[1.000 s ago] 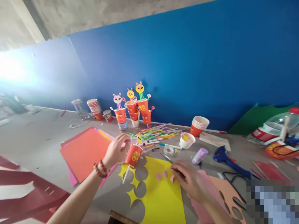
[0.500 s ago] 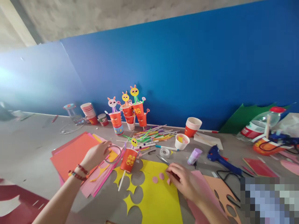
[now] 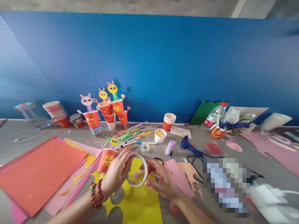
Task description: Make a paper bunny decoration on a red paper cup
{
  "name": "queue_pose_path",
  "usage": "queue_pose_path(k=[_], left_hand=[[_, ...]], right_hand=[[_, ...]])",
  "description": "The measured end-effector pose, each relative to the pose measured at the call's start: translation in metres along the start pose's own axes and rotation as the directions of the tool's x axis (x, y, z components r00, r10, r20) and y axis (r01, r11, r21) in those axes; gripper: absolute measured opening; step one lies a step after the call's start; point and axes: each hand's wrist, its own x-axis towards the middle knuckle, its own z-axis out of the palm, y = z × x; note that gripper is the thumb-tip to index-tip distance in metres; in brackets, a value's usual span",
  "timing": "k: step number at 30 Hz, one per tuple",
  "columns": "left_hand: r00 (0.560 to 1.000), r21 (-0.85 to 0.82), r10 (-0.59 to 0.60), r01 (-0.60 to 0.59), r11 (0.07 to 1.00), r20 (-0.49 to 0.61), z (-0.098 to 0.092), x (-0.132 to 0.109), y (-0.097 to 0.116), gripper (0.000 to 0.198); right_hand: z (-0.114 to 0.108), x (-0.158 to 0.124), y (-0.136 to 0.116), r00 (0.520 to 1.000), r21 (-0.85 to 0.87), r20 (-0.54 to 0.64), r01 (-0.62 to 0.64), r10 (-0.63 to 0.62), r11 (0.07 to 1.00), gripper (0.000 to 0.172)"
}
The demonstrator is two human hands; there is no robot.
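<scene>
Legibly, gold 囍 (image 3: 107, 160) on red cup (image 3: 102, 165); left hand (image 3: 120, 169) holds ring (image 3: 146, 173).

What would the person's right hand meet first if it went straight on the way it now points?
Probably the white ring, held in the left hand: the right hand points left towards it. Depth is unclear, so the two may already touch.

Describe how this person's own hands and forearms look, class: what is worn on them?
The left hand has two beaded bracelets at its wrist, mostly red, with some greenish beads on one. The right hand shows no bracelet. Neither hand is gloved, and no sleeves cover the visible forearms. Any rings are too unclear to tell.
</scene>
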Motion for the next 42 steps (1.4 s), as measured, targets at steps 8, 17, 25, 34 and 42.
queue_pose_path(k=[8,17,25,34,42], left_hand=[[0.998,-0.008,0.017,-0.017,1.000,-0.061,0.021,-0.011,-0.004,0.020],[0.975,-0.737,-0.111,0.219,0.640,0.193,0.019,-0.015,-0.004,0.024],[0.966,-0.906,-0.148,0.251,0.340,0.212,0.021,-0.012,-0.004,0.020],[0.937,-0.785,-0.216,0.348,0.512,0.275,0.022,-0.016,-0.005,0.029],[0.970,-0.336,-0.215,0.166,0.927,-0.117,0.021,-0.014,-0.005,0.025]], right_hand=[[0.001,0.000,-0.015,0.998,0.162,-0.003,-0.068,0.069,0.985,0.037],[-0.013,0.003,-0.021,0.999,-0.265,-0.016,0.034,-0.040,0.964,0.019],[-0.019,0.007,-0.003,0.994,-0.150,-0.075,0.072,-0.084,0.986,0.025],[-0.020,0.007,-0.007,0.990,-0.201,-0.108,0.064,-0.087,0.977,0.032],[-0.002,0.002,-0.010,0.976,0.052,0.013,-0.219,0.219,0.974,0.026]])
